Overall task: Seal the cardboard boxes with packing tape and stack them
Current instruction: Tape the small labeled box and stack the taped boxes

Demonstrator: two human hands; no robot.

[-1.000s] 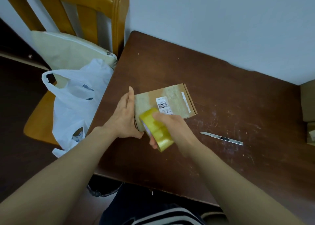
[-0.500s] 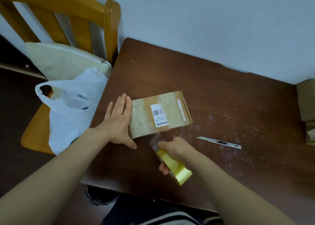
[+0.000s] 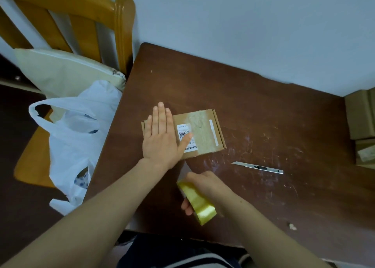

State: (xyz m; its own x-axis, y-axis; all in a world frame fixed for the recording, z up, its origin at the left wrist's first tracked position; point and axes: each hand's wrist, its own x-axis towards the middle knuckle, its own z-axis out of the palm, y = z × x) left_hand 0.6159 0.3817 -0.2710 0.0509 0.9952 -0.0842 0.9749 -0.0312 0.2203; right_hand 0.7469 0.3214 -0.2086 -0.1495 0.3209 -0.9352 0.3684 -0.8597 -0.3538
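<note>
1. Right hand (image 3: 207, 186) grips the yellow tape roll (image 3: 197, 203), nearest me.
2. Left hand (image 3: 162, 135) lies flat, fingers straight, on the small box (image 3: 203, 133) just beyond.
3. Knife (image 3: 257, 168) on worktop (image 3: 263, 113), right of both hands.

The scene is lit dimly and evenly; the wall (image 3: 243, 24) is given a cool grey cast. A soft sheen is seen on the tape roll (image 3: 199, 204). The floor (image 3: 20, 217) at 8 o'clock is lost in darkness. Lines are bowed near the borders.
</note>
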